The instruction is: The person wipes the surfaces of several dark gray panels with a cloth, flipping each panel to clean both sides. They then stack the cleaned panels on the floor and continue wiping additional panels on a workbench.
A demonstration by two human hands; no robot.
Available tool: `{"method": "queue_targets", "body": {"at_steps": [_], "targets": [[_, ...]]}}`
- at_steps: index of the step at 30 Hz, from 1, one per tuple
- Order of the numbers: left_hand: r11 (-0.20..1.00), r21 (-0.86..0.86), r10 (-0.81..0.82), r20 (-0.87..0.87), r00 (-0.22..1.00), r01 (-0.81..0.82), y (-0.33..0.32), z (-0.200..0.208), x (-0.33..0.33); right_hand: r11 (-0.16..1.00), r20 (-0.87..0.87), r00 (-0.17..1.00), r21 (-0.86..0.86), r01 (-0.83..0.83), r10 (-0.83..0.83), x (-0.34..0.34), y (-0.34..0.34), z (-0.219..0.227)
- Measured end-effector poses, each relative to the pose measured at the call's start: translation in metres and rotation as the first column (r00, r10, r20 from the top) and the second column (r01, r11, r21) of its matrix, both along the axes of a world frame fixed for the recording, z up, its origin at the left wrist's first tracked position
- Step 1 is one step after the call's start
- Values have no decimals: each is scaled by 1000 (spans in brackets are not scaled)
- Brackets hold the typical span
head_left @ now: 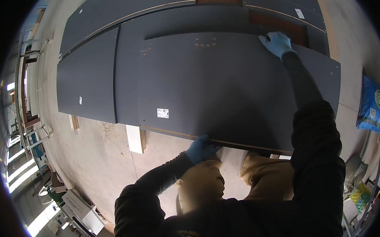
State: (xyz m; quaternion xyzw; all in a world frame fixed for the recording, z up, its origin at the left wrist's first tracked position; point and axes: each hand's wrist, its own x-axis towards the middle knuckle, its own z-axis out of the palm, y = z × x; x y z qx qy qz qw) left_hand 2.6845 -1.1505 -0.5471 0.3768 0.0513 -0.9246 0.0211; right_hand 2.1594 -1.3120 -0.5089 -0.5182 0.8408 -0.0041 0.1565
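Observation:
A large dark grey panel (226, 86) lies in front of me on top of other dark boards. It has small drilled holes near its far left part and a white label near its near left corner. At its near edge, my left hand (201, 149), in a blue glove, has its fingers hooked under the board. My right hand (276, 43), gloved in light blue, reaches across and closes on the far edge. Some fingertips of both hands are hidden by the panel.
A shorter grey panel (87, 76) lies at the left, and more dark boards (161, 1) lie beyond. Brown pieces (280, 26) show between them. A white block (135, 139) stands under the near edge. To the right is a blue plastic bag (374, 104); machinery and racks line the left side.

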Motion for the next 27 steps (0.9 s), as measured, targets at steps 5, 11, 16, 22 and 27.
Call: {"method": "queue_targets", "body": {"at_steps": [5, 11, 16, 22, 27], "targets": [[56, -692, -701, 487, 522, 720, -30, 40, -20, 1000, 36, 999, 3, -1, 1, -1, 5, -11], [437, -617, -700, 225, 678, 655, -24, 22, -27, 1000, 24, 1000, 20, -3, 3, 9, 4, -20], [930, 50, -367, 45, 929, 365, -29, 31, -26, 999, 10, 999, 29, -37, 36, 18, 4, -15], [440, -350, -846, 145, 512, 827, -54, 90, -63, 966, -190, 960, -116, -230, 206, 15, 40, -30], [-610, -791, -754, 560, 343, -50, -66, 147, -108, 717, -670, 711, -388, -579, 213, 23, 11, 43]]}}
